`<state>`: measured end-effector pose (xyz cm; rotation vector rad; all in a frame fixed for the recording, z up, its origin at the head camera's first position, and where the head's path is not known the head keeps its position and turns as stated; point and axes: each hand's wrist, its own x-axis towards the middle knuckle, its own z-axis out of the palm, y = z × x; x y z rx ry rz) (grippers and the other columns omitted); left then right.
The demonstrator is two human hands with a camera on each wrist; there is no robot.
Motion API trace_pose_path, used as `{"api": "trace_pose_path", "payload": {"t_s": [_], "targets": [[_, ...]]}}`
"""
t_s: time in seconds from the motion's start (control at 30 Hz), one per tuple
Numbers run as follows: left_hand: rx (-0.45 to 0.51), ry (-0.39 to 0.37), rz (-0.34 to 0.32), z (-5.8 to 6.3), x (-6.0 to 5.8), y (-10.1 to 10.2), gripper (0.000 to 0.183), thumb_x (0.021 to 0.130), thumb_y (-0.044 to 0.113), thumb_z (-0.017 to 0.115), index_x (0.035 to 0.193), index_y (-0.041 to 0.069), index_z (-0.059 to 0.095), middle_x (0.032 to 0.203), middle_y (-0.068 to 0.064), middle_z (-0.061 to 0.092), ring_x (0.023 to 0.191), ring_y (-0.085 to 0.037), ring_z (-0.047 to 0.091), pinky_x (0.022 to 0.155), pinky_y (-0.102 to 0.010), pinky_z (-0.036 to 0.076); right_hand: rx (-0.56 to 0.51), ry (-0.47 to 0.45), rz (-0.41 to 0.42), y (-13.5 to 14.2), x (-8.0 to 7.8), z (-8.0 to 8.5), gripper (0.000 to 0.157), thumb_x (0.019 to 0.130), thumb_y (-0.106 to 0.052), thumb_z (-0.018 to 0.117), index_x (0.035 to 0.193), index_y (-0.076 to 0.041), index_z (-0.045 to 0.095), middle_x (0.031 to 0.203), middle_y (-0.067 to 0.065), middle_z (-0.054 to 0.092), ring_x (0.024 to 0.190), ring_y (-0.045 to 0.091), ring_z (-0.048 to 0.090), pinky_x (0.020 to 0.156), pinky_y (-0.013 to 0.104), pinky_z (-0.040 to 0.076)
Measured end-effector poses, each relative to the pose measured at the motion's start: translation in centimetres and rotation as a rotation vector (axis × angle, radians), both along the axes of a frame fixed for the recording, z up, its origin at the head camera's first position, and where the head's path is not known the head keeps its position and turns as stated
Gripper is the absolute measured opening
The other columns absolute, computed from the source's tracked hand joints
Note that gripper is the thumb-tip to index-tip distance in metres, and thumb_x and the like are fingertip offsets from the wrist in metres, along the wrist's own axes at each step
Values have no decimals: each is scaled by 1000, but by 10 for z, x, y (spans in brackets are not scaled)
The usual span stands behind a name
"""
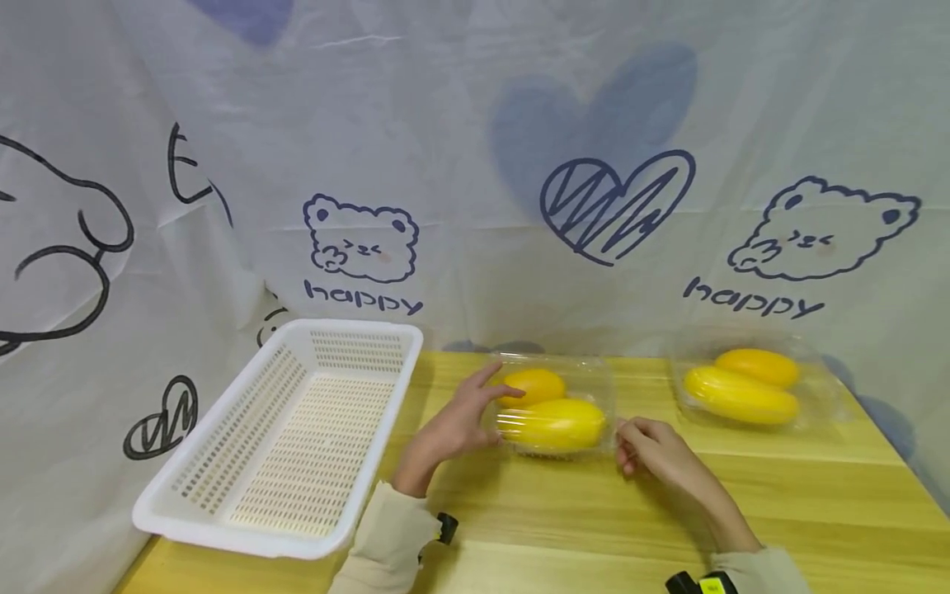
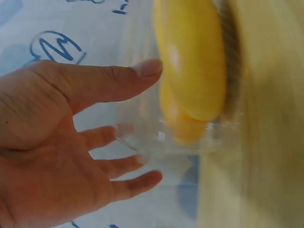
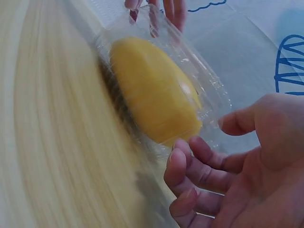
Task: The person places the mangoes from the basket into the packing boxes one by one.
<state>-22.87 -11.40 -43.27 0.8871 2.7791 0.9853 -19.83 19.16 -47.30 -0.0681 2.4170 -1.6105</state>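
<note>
In the head view, a clear plastic box (image 1: 590, 373) with two yellow oblong fruits (image 1: 560, 422) stands on the wooden table. My left hand (image 1: 462, 417) is at its left end, index finger over the top and thumb at the near side. The left wrist view shows that thumb straight, near the front fruit (image 2: 194, 57), and the other fingers spread, some seen through the plastic. My right hand (image 1: 656, 450) is at the box's right end, fingers loosely bent. In the right wrist view, its thumb and fingertips (image 3: 178, 164) lie close to the box corner; firm contact is unclear.
A white perforated basket (image 1: 278, 540) stands on the left of the table (image 1: 564, 520). Another clear box with two yellow fruits (image 1: 742, 396) sits at the back right. A printed cloth (image 1: 475, 256) hangs behind and along the left side.
</note>
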Motion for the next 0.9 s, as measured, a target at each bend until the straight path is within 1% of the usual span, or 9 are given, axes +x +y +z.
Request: {"api": "trace_pose_path", "payload": {"t_s": [0.13, 0.23, 0.3, 0.4, 0.5, 0.53, 0.73, 0.8, 0.9], "targets": [[-21, 63, 11, 14, 12, 7, 53, 81, -3, 82, 131, 4, 67, 163, -23, 27, 148, -48, 25, 116, -62, 30, -12, -9, 39, 3, 1, 0, 37, 111, -24, 44, 95, 3, 62, 78, 10, 63, 68, 19, 59, 55, 26, 42], [-6, 124, -1, 24, 22, 18, 42, 87, 4, 80, 128, 2, 67, 151, -22, 45, 139, -43, 41, 113, -56, 37, -14, -23, 71, 7, 2, 1, 38, 111, -25, 44, 95, 4, 63, 79, 10, 63, 69, 19, 58, 55, 26, 42], [26, 109, -21, 29, 29, 27, 33, 92, 7, 77, 124, 2, 69, 137, -18, 59, 126, -36, 55, 106, -47, 46, -9, -26, 88, 9, 2, 2, 39, 111, -26, 45, 95, 4, 63, 79, 10, 63, 69, 19, 58, 54, 26, 42], [99, -12, -58, 29, 38, 42, 21, 97, 8, 71, 116, 1, 71, 112, -9, 71, 101, -20, 66, 88, -30, 55, -1, -27, 96, 12, 3, 3, 38, 111, -26, 46, 96, 5, 63, 79, 10, 64, 69, 19, 58, 54, 26, 43], [168, -161, -84, 18, 42, 57, 14, 98, 10, 70, 109, 1, 73, 97, -3, 74, 85, -8, 66, 77, -19, 54, 12, -25, 93, 13, 4, 5, 38, 110, -26, 47, 96, 5, 64, 79, 9, 64, 70, 18, 58, 54, 27, 43], [193, -213, -91, 13, 43, 61, 14, 99, 11, 69, 108, 0, 74, 95, -3, 74, 83, -7, 66, 76, -18, 53, 13, -27, 92, 13, 4, 5, 37, 110, -26, 47, 96, 5, 63, 79, 9, 64, 70, 18, 58, 55, 27, 43], [302, -455, -140, -13, 49, 78, 29, 102, 16, 65, 120, -5, 70, 100, -8, 76, 87, -10, 69, 78, -19, 53, 14, -27, 119, 11, 4, 7, 38, 110, -27, 46, 97, 4, 62, 79, 8, 62, 70, 18, 57, 55, 27, 43], [342, -520, -133, -20, 50, 81, 36, 103, 18, 64, 128, -7, 65, 102, -9, 76, 88, -12, 70, 77, -23, 56, 7, -21, 132, 10, 3, 7, 37, 110, -27, 46, 97, 4, 61, 79, 8, 61, 70, 18, 56, 55, 27, 42], [452, -628, -89, -30, 51, 86, 42, 103, 14, 62, 136, -10, 58, 104, -15, 75, 90, -24, 73, 77, -31, 60, -7, -9, 153, 9, 1, 7, 35, 110, -24, 46, 97, 5, 60, 79, 8, 61, 68, 17, 56, 55, 26, 42]]}}
